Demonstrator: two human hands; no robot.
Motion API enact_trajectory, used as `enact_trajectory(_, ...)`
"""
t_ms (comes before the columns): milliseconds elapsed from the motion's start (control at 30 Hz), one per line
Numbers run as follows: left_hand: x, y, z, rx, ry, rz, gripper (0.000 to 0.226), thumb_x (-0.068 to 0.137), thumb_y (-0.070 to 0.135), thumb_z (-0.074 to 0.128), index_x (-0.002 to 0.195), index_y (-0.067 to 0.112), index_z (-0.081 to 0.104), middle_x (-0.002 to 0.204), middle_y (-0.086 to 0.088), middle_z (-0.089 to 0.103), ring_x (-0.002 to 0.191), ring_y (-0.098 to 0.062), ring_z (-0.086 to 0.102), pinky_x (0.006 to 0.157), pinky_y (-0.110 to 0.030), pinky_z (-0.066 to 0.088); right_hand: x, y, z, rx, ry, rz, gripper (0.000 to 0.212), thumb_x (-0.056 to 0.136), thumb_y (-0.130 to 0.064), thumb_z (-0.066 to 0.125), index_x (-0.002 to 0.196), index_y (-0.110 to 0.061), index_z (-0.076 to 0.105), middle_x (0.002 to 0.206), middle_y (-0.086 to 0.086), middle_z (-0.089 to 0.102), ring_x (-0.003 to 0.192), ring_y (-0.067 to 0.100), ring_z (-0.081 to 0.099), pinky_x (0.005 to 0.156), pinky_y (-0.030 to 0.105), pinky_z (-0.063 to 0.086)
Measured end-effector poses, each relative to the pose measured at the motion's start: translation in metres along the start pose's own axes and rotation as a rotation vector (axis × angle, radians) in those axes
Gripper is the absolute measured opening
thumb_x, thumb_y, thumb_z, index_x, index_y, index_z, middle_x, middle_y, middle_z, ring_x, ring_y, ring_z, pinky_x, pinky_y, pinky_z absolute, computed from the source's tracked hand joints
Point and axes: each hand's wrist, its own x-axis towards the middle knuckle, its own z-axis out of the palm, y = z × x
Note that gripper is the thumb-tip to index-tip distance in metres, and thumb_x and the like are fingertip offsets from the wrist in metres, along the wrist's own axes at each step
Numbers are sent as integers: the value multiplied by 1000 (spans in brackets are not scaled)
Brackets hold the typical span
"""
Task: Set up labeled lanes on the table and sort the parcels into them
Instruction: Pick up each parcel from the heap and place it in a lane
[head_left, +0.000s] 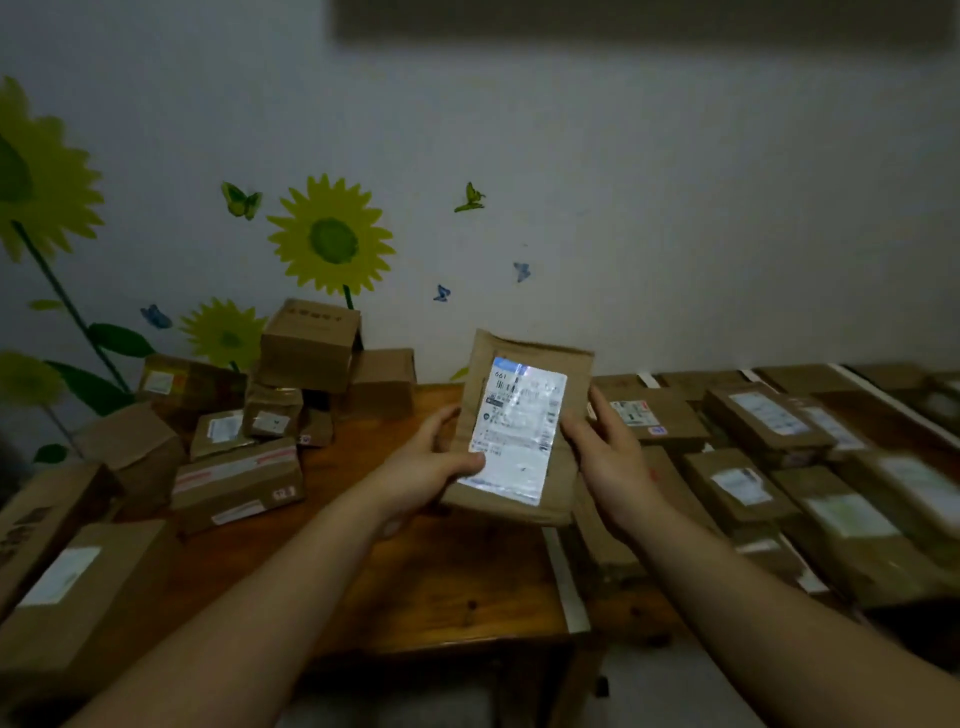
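Observation:
A flat brown parcel (524, 358) with a white shipping label is held up above the wooden table (436, 577), label facing me. My left hand (431, 467) grips its lower left edge, thumb on the label's corner. Along the parcel's right edge, my right hand (608, 457) holds it with fingers curled behind. Several unsorted cardboard parcels (236, 483) lie heaped at the left. At the right, sorted parcels (737, 483) lie in rows, split by white strips (569, 582).
A wall with sunflower and butterfly stickers (330, 239) stands right behind the table. Stacked boxes (311, 343) lean against it at the back left. A large box (88, 587) sits at the near left edge. The table's front edge runs below my forearms.

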Motion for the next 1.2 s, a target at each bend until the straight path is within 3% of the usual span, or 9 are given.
enact_trajectory(200,-9,-4,85,-125,-3,92,79,89,12,60,146,40,13,117,4,62,95,-13,65,81,-33,55,-40,1,-61,-158,-69,55,73,88,-16,64,138,-51,23,118,-17,58,98,5,61,70,25,53)
enact_trajectory(367,-2,-1,164,15,-156,3,80,89,26,61,144,46,7,121,6,57,94,-13,63,63,-27,56,-64,-1,-149,-214,-13,95,68,87,-22,66,131,-56,27,110,-22,59,91,-5,60,65,14,49)
enact_trajectory(533,12,1,282,94,-196,7,79,87,29,63,145,42,12,125,3,57,106,-19,61,92,-40,51,-89,6,-261,-265,129,76,58,89,-28,64,133,-49,33,117,-18,56,102,0,56,82,19,46)
enact_trajectory(633,17,4,367,41,-256,-1,79,89,23,61,148,32,10,101,11,59,74,1,67,58,-14,52,-105,4,-338,-283,206,50,38,91,-30,61,115,-54,44,103,-35,56,99,-11,55,68,4,44)
enact_trajectory(700,22,8,423,12,-278,-14,77,90,21,60,148,30,10,108,6,60,71,-2,67,51,-17,51,-117,4,-389,-280,265,50,38,90,-31,62,111,-56,44,99,-41,51,95,-17,52,68,3,43)
enact_trajectory(767,26,12,472,-6,-314,-14,77,90,21,60,148,31,10,120,2,59,74,-8,67,50,-20,52,-128,5,-433,-296,312,59,46,89,-33,63,123,-52,38,107,-37,46,98,-13,51,76,9,42)
enact_trajectory(900,38,22,546,46,-411,-27,78,89,27,62,147,38,10,96,13,60,63,-2,68,46,-19,51,-141,6,-504,-330,390,75,62,90,-35,61,138,-50,26,117,-29,44,107,-6,48,86,17,44)
enact_trajectory(1033,64,30,590,136,-471,-16,78,89,33,61,146,43,8,94,18,58,66,-1,67,47,-19,52,-135,10,-547,-316,422,52,60,91,-34,60,117,-70,19,121,-26,43,107,-4,49,87,24,50)
enact_trajectory(1200,115,41,630,254,-510,24,77,92,38,55,147,41,1,133,5,53,91,-8,59,95,-41,48,-107,21,-590,-430,370,56,83,76,-53,69,128,-73,7,148,-11,30,131,16,39,102,52,43)
